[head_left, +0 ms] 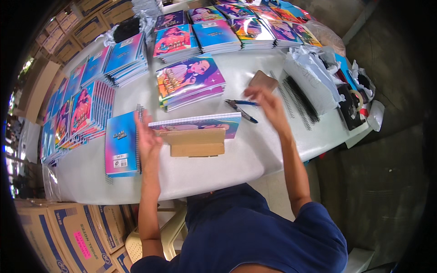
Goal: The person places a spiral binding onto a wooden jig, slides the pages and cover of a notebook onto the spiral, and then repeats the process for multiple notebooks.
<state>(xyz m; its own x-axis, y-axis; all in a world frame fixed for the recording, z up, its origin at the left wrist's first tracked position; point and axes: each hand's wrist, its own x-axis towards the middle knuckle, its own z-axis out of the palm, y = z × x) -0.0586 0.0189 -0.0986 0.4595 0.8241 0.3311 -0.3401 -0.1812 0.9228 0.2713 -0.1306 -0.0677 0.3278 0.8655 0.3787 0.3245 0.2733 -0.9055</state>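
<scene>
My left hand [149, 144] is upright with its fingers stretched out. It is beside the coil edge of a blue and pink spiral notebook [120, 145] lying on the table. On its other side, an unbound notebook block [230, 125] stands on its edge against a folded cardboard stand [198, 148]. I cannot tell whether the left fingers touch either one. My right hand [269, 107], slightly blurred, hovers with fingers loosely apart near the blue-handled pliers [242, 110]. Just beyond its fingertips lies a brown square pad [264, 81]. The right hand shows nothing in its grip.
A stack of illustrated notebooks [189, 82] stands beyond the stand. More notebook piles [91, 107] line the left and far sides. Black wire coils [300, 102] lie at right beside a paper-wrapped bundle [312, 77] and tape rolls [355, 98]. Cardboard boxes [68, 232] are stacked below left.
</scene>
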